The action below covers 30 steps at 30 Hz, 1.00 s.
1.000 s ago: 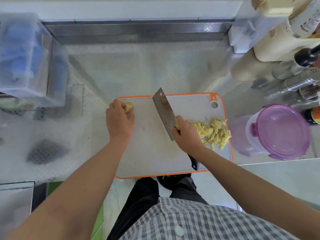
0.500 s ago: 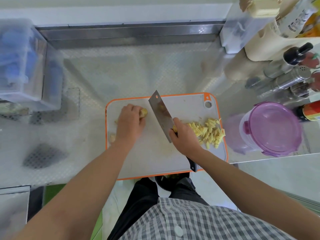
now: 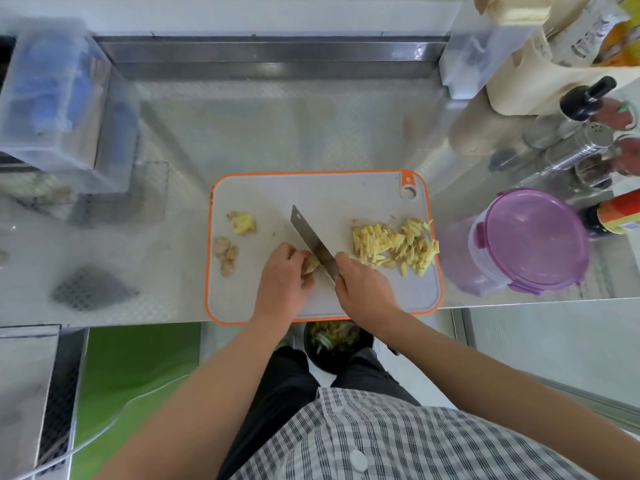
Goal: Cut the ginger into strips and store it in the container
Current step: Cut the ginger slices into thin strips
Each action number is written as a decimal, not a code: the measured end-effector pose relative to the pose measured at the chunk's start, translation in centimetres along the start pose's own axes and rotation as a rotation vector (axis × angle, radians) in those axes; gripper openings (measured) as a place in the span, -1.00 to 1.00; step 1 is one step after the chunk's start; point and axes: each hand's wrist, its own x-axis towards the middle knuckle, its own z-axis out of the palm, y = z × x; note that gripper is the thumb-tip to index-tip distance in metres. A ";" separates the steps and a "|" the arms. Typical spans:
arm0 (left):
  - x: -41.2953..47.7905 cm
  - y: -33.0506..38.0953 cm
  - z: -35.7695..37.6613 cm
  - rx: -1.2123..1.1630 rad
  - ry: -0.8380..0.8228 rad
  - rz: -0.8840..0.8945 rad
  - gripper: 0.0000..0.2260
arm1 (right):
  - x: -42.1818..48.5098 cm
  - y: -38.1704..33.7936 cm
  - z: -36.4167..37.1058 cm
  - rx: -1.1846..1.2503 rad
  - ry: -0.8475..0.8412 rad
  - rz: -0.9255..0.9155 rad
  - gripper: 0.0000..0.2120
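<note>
A white cutting board (image 3: 346,192) with an orange rim lies on the steel counter. My left hand (image 3: 284,282) holds a small ginger piece (image 3: 311,265) down on the board. My right hand (image 3: 363,289) grips the cleaver (image 3: 311,244), whose blade stands right beside that piece. A heap of cut ginger strips (image 3: 394,245) lies on the board's right side. A peeled ginger chunk (image 3: 244,223) and brown ginger knobs (image 3: 225,254) lie at the board's left. The round container with a purple lid (image 3: 530,240) stands to the right of the board, lid on.
Bottles and shakers (image 3: 585,140) crowd the right rear of the counter. A clear plastic box (image 3: 55,105) stands at the left rear. A dark bin with scraps (image 3: 336,344) sits on the floor under the counter's front edge.
My left hand carried a ginger piece from the board's left edge to the centre beside the blade. The cleaver came down next to it. Ginger pieces at the left are now uncovered.
</note>
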 end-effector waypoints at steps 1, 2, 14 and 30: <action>-0.4 0.2 0.2 -0.002 0.008 -0.007 -0.72 | -0.3 0.0 0.1 -0.010 -0.004 0.003 -0.90; -0.6 0.4 0.3 -0.003 0.020 -0.015 -0.68 | -0.4 0.1 0.1 -0.028 -0.005 0.011 -0.94; -1.4 0.2 -0.1 0.004 0.121 0.076 -0.89 | -0.2 -0.2 -1.0 0.022 0.048 -0.021 -0.94; -1.0 -0.1 -0.2 -0.004 0.090 0.109 -0.85 | 0.3 -0.9 -0.7 -0.097 -0.100 0.003 -0.89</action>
